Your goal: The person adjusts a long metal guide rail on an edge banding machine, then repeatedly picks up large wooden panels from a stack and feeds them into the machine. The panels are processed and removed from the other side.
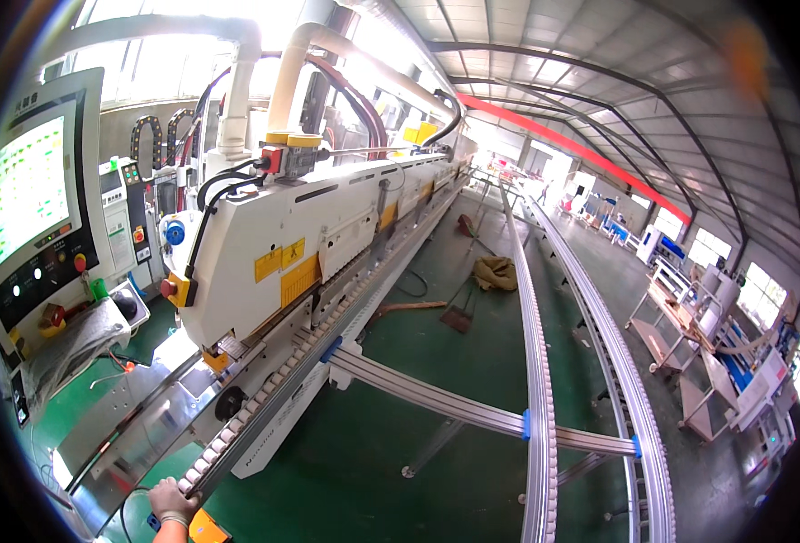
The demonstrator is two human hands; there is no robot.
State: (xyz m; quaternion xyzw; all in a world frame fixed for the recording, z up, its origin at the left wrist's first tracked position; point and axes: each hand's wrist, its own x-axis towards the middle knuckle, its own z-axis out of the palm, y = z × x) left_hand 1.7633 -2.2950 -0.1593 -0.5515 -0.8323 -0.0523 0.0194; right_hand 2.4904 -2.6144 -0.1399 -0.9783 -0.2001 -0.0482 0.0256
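Note:
At the lower left, my left hand (172,502), in a light glove, is curled over the near end of a roller rail (264,401). White rollers line this rail, which runs along the front of a long white machine (264,226). Some of the fingers are hidden from sight. Just below the hand lies an orange-yellow piece (207,528), cut off by the view's dark rim. My right hand is out of view.
A control panel (36,181) with a lit screen stands left. An aluminium crossbar (427,395) joins the machine's rail to two long roller rails (537,398) on the right. A dustpan (457,319) and brown sack (495,272) lie between. Carts (662,330) stand far right.

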